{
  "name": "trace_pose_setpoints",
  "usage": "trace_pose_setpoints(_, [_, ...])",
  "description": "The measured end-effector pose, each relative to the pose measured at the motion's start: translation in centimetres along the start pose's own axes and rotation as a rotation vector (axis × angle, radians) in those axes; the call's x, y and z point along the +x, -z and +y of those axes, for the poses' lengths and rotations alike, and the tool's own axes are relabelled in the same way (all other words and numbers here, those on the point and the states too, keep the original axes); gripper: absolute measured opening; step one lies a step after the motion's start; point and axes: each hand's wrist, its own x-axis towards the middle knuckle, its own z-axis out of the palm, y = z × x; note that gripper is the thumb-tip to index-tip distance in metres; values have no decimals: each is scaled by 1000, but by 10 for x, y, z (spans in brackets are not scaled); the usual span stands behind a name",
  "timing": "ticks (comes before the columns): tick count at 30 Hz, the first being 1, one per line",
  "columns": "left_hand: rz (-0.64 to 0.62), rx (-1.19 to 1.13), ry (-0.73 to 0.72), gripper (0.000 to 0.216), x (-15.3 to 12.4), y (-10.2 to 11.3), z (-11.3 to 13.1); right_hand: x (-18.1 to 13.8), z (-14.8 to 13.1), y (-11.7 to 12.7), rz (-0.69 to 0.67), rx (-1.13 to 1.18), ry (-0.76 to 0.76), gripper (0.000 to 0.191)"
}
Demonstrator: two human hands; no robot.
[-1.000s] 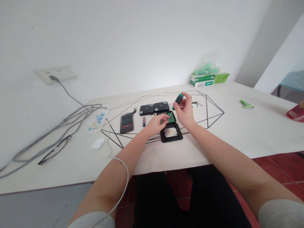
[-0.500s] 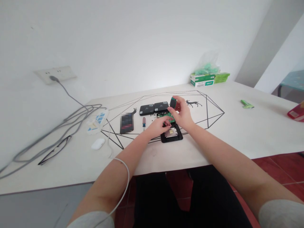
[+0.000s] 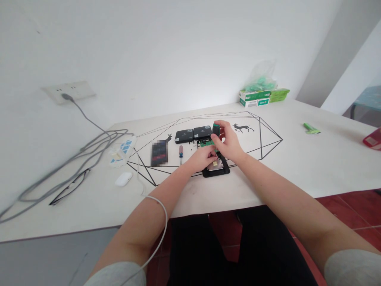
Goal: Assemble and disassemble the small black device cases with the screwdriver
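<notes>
My right hand [image 3: 228, 146] grips a green-handled screwdriver [image 3: 216, 130], held nearly upright with its tip pointing down at a green circuit board [image 3: 205, 143]. My left hand [image 3: 202, 158] pinches the near edge of that board, fingers closed, just above an open black case [image 3: 216, 170] with a pale inside. The board sits tilted at the case's far edge. Two shut black boxes [image 3: 193, 134] lie side by side just beyond the hands.
A small red-handled screwdriver [image 3: 180, 151] and a dark phone [image 3: 158, 153] lie left of the hands. Further left are a white earbud case [image 3: 123, 179], glasses [image 3: 70, 187], a power strip [image 3: 122, 151] and grey cables [image 3: 74, 159]. Green-white boxes [image 3: 257, 98] and a green lighter [image 3: 311, 128] sit at the right.
The green-handled screwdriver has swung from a slant to nearly upright and come down over the board. My left hand has shifted slightly toward me along the board's edge.
</notes>
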Motion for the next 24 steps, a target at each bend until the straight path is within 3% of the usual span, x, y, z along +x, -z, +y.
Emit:
trace_pose_setpoints(10, [4,-88,39,3,0,-1,-3,3,-3,0,32,57,-19,37])
trace_pose_setpoints(14, [4,-123,44,12,2,-3,1,2,-4,-2,67,46,-3,38])
trace_pose_setpoints(24, [-13,-49,57,8,8,-7,7,1,-9,-7,86,16,-9,37])
